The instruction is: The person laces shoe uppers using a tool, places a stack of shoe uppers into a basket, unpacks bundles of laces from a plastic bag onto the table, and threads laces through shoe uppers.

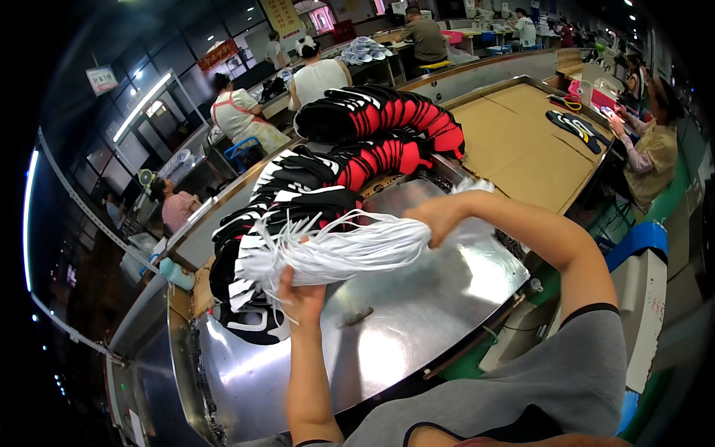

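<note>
My right hand (441, 217) is fisted round a floppy, stringy bundle of white laces (365, 247), left hand (304, 299) cupped under the loose ends, can't tell if gripping; shiny metal tabletop (417, 316) below both.

A head-worn fisheye camera is looking down and forward, viewing the left hand (304, 299) and right hand (441, 216) from close above the metal table (406, 320). Its wide view is bending straight edges toward a dark rim

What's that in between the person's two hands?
In the head view, a bundle of long white strands fills the stretch between the left hand and the right hand, above a shiny metal surface.
</note>
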Demonstrator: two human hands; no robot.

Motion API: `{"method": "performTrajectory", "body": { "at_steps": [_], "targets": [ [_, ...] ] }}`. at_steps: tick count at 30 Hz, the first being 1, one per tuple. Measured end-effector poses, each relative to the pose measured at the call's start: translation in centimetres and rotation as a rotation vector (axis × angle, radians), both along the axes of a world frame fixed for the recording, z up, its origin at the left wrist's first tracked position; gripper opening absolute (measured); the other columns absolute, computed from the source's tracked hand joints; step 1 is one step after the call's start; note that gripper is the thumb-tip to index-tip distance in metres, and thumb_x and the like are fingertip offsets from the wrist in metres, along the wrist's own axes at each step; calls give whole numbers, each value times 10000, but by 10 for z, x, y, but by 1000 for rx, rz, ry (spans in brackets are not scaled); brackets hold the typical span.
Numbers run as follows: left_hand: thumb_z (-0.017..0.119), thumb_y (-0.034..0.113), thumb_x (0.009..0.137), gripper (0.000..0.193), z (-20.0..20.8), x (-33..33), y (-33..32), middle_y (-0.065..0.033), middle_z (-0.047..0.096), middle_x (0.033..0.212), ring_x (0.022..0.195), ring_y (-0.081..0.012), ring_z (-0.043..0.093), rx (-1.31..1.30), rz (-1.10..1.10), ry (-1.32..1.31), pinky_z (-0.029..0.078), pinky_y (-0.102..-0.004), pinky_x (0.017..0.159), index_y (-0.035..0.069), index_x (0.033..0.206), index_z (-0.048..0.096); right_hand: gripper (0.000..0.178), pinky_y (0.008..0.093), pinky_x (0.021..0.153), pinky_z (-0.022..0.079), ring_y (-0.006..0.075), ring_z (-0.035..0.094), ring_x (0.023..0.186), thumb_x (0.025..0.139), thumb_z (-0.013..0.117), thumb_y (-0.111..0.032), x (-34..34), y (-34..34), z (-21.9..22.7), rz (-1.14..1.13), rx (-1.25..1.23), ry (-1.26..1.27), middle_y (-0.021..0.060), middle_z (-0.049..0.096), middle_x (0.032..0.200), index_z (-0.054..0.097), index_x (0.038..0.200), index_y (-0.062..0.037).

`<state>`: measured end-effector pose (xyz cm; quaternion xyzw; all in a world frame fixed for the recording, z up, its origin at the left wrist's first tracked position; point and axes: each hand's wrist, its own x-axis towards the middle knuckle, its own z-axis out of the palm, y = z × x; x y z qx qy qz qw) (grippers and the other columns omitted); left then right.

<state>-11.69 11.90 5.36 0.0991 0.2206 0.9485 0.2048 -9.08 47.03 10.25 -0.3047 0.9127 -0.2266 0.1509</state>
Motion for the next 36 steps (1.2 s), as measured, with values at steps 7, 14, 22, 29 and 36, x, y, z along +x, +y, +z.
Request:
{"method": "performTrajectory", "body": {
  "at_steps": [7, 14, 22, 29, 36],
  "targets": [
    [600, 114, 887, 291, -111, -25, -63, -196, 542, 1138, 1161, -350, 507, -324, -33, -508, 422, -510, 1043, -24, 1122, 497, 606, 484, 774, 496, 409, 633, 890, 628, 778, -263, -64, 28, -123, -150, 195, 277, 199, 657, 913, 527, 1150, -85],
    [599, 143, 926, 292, -90, -17, -116, -209, 520, 1223, 1174, -334, 516, -547, 18, -433, 423, -531, 1049, 7, 1164, 500, 1040, 452, 1077, 354, 377, 435, 1284, 484, 884, -192, -41, 9, -94, -198, 571, 404, 185, 475, 1351, 403, 1394, -50],
    [605, 61, 891, 311, -74, 32, -161, -67, 617, 1103, 921, -129, 580, -1306, 415, 204, 462, -251, 740, 15, 1199, 596, 276, 380, 778, 446, 251, 563, 925, 728, 687, -147, 34, -182, -95, 130, -3, 535, 58, 585, 950, 620, 987, -77],
    [596, 35, 888, 239, -40, 41, -192, -77, 612, 1021, 884, -143, 601, -1399, 576, 473, 494, -245, 752, 7, 1122, 637, 231, 379, 802, 431, 261, 552, 952, 770, 670, -116, 32, -205, -115, 236, 161, 513, 94, 570, 1000, 580, 979, -73],
    [680, 88, 800, 420, -36, 13, -213, -201, 569, 1132, 1067, -386, 525, -1766, 1040, 926, 405, -441, 947, -16, 1177, 525, 192, 268, 800, 478, 137, 599, 833, 853, 480, 82, 3, -184, -56, -359, -913, -53, 121, 534, 1174, 461, 1004, -35]
  ]
}}
